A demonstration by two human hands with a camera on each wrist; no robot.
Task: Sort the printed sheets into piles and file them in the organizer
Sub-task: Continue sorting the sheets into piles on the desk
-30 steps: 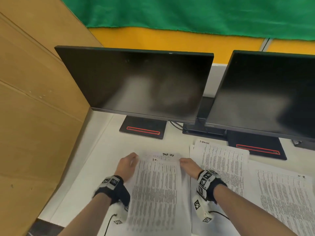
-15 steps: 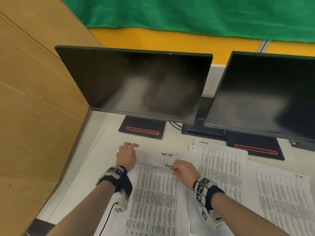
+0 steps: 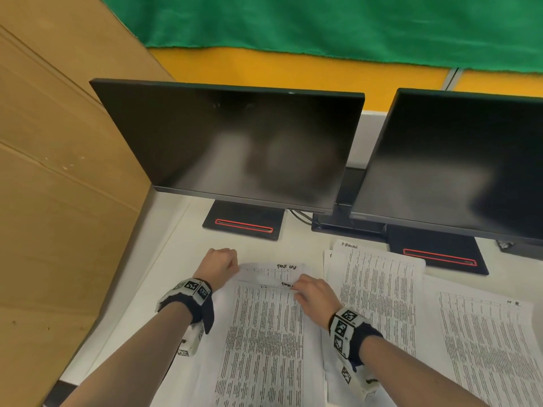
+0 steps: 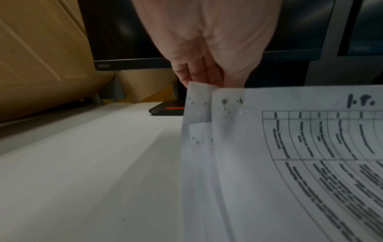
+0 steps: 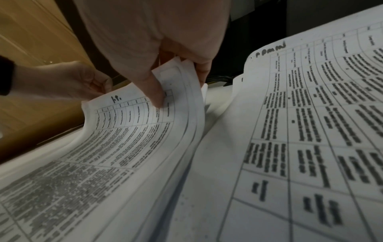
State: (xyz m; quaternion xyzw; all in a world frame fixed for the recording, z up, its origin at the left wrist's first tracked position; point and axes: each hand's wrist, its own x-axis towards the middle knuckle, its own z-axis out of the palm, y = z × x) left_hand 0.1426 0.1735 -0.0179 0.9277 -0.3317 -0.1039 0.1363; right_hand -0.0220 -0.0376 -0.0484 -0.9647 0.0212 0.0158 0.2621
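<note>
- The top sheet (image 3: 264, 342) of the left pile (image 3: 205, 362) is now pulled back toward the person, its upper edge lifted by the right hand (image 3: 313, 293). A second earlier, both hands were laid flat at the pile's top corners.
- In the right wrist view, the thumb (image 5: 153, 93) is pressed on the printed face with fingers curled behind – several sheet edges are fanned in that grip, so more than one sheet may be held.
- The left hand (image 3: 219, 265) is closed at the pile's upper left corner; in the left wrist view, its fingertips (image 4: 199, 77) are pinched on a raised paper corner (image 4: 199, 98).
- A handwritten heading is uncovered on the sheet beneath (image 3: 271, 270), which was half hidden half a second ago. By this the sheets can be told apart, and sorting is judged to be under way, with filing not yet begun.
- Two further piles are laid to the right on the white desk (image 3: 123, 304): a middle pile (image 3: 379, 295) just beside the right hand, and a far right pile (image 3: 484, 348) partly over it.
- No organizer is seen in any view, so its place cannot be told.
- Beyond the papers, two dark monitors (image 3: 244, 148) are stood on black bases (image 3: 244, 221) – the desk's back edge is closed off by them.
- A wooden panel (image 3: 58, 171) is set along the left, with green cloth (image 3: 352, 27) hung behind.
</note>
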